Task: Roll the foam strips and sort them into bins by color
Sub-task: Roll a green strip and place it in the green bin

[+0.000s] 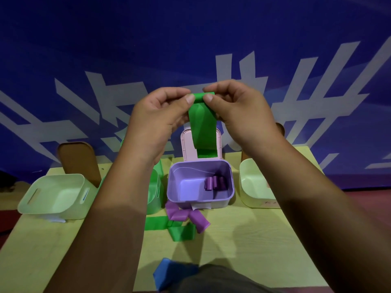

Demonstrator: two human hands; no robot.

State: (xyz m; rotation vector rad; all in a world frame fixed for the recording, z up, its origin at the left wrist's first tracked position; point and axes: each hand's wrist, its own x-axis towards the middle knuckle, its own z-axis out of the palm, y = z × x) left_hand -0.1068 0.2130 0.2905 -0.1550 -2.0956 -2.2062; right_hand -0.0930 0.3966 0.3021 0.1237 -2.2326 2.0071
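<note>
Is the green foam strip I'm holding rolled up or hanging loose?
Mostly loose: left hand and right hand pinch the green foam strip by its curled top edge; the rest hangs flat.

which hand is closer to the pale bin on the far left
Left. The left hand is raised up and right of the far-left bin; the right hand is farther right, past the green strip both pinch.

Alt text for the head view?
Left hand and right hand pinch the top of a green foam strip above an open purple plastic bin holding purple foam rolls. Loose green strips and purple strips lie on the pale wooden table.
</note>
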